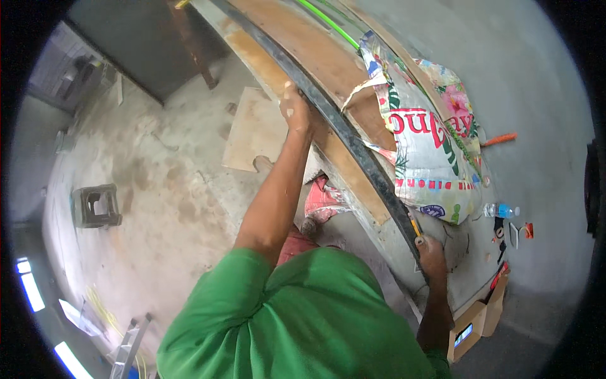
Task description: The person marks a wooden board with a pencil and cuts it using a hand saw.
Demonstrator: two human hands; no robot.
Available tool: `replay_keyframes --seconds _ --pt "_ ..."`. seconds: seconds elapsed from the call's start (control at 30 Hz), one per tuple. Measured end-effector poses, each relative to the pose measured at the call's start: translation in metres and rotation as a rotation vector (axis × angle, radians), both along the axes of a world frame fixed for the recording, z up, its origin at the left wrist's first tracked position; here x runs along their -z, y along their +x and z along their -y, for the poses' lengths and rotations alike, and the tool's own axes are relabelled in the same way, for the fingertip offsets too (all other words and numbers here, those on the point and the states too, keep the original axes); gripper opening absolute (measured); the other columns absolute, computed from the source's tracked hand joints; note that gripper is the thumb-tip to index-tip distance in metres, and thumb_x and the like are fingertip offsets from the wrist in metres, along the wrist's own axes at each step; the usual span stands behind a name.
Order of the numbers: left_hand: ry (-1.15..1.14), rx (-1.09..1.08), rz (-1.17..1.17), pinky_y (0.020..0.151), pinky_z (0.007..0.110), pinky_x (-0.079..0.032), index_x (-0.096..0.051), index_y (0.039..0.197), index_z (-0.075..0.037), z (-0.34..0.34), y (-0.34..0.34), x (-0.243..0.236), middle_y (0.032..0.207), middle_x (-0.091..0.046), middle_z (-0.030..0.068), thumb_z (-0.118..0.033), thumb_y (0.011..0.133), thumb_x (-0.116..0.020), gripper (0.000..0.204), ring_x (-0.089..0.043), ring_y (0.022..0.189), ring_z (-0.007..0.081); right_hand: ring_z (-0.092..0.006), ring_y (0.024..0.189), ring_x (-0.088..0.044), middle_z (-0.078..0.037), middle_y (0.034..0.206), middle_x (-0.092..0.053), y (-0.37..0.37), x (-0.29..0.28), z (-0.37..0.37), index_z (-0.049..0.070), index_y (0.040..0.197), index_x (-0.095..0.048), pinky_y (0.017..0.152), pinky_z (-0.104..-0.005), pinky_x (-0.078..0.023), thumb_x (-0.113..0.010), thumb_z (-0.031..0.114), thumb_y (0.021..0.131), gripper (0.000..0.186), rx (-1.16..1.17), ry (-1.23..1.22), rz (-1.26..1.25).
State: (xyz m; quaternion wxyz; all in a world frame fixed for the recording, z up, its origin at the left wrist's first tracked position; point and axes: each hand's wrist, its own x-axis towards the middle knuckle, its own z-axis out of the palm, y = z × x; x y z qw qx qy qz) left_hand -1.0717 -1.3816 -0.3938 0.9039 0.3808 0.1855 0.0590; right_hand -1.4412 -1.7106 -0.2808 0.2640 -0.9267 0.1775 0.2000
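Observation:
A long dark metal bar (338,123) lies lengthwise over tan boards (355,180) on the work surface. At its left edge, farther from me, my left hand (295,110) is closed on the bar, with the thumb up; its other fingers are partly hidden. My right hand (433,258) is beside the bar's near end. Between its fingers is a yellow pencil (415,225), its dark tip pointing away from me along the bar. Right of the bar stands a large printed sack (426,151) with white straps.
A bright green strip (331,24) runs along the far boards. A water bottle (500,210) and an open cardboard box (483,319) are at the right. On the stained floor at left are a dark stool (96,206), a ladder (130,347) and a notched board (252,129).

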Motion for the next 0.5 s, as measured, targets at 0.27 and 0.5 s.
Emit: replay_keyframes --seconds 0.27,0.5 --pt "1.336 0.017 -0.131 0.089 0.046 -0.052 -0.066 0.11 0.008 0.002 -0.017 -0.023 0.105 -0.07 0.0276 -0.041 0.077 -0.08 0.061 -0.069 0.099 0.0402 -0.0423 0.097 -0.064 -0.024 0.103 -0.067 -0.005 0.033 0.002 -0.001 0.126 -0.064 0.084 -0.0479 -0.051 -0.06 0.024 0.097 0.038 -0.199 -0.273 0.331" --pt "1.367 0.176 -0.147 0.1 0.054 -0.044 -0.041 0.139 0.016 0.009 -0.018 -0.041 0.13 -0.051 0.0407 -0.04 0.076 -0.078 0.092 -0.052 0.121 0.0514 -0.0379 0.098 -0.063 -0.018 0.108 -0.063 -0.016 0.062 -0.002 0.006 0.125 -0.066 0.085 -0.0451 -0.052 -0.071 0.017 0.088 0.039 -0.226 -0.311 0.558"
